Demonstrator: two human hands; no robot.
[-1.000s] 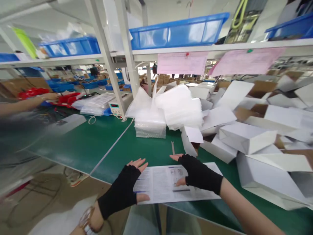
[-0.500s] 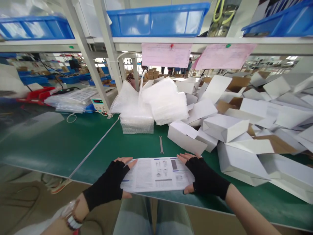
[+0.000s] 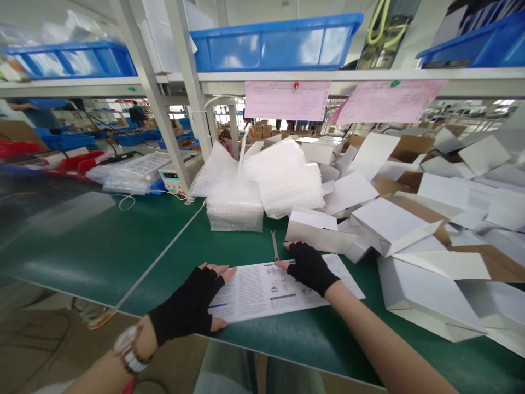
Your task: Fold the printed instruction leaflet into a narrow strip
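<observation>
A printed instruction sheet (image 3: pixel 250 293) with text and small drawings lies at the front of the green table, angled up toward the right. Its left end is under my left hand (image 3: pixel 192 303), in a black fingerless glove, with fingers spread and thumb near the front edge. My right hand (image 3: pixel 309 268), gloved alike, reaches across the sheet's upper right part. Its thumb and fingers are apart, and nothing shows gripped in them. Just beyond the sheet's far edge is a small metal wrench (image 3: pixel 274 245), its near end close to my right thumb.
White cardboard boxes (image 3: pixel 389 224) are heaped on the right. Bubble-wrap bags (image 3: pixel 234 210) are stacked at the back middle. A power supply (image 3: pixel 174 180) stands by the shelf post. Blue bins (image 3: pixel 270 46) sit on the shelf above, with pink papers (image 3: pixel 287 101) hanging below.
My right hand has moved off the sheet's right end, up and left toward the wrench. The sheet now slants and its right end is uncovered. My left hand keeps its place on the left end.
</observation>
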